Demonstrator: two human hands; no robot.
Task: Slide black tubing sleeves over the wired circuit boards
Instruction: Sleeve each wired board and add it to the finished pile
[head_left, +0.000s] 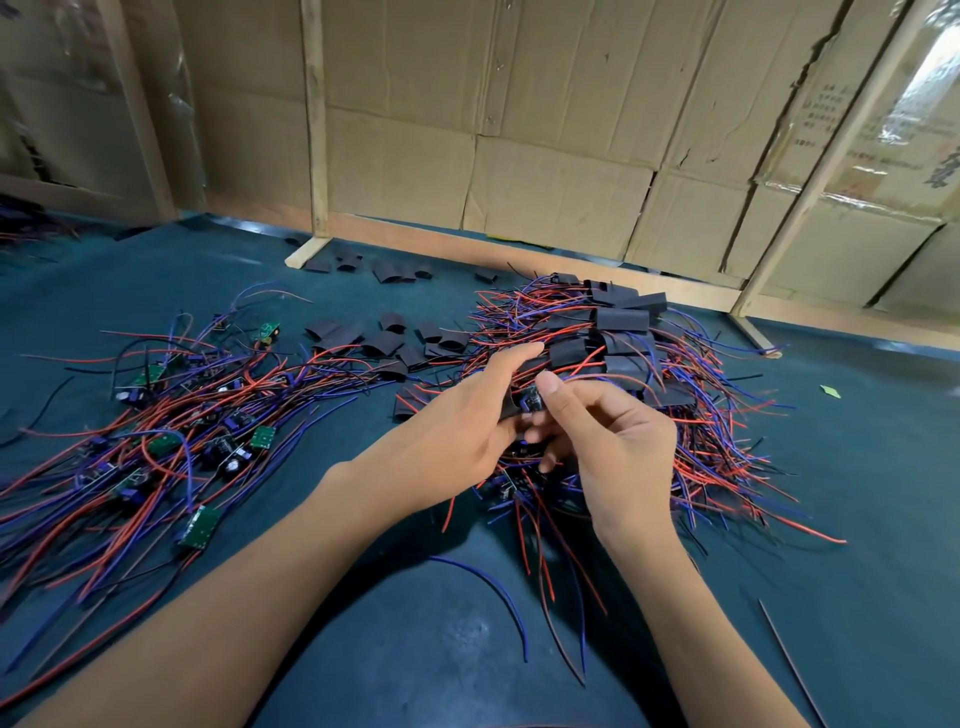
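My left hand grips a black tubing sleeve at mid-table. My right hand pinches a small wired circuit board whose end sits at the sleeve's mouth; its red and blue wires trail down below both hands. Loose flat sleeves lie behind my hands. At the left a heap of bare green boards with red and blue wires spreads over the mat. At the right a pile of sleeved boards rests among tangled wires.
A dark green mat covers the table. Cardboard panels in wooden frames wall the back. More sleeves lie by the back rail. Stray wires cross the near mat between my forearms.
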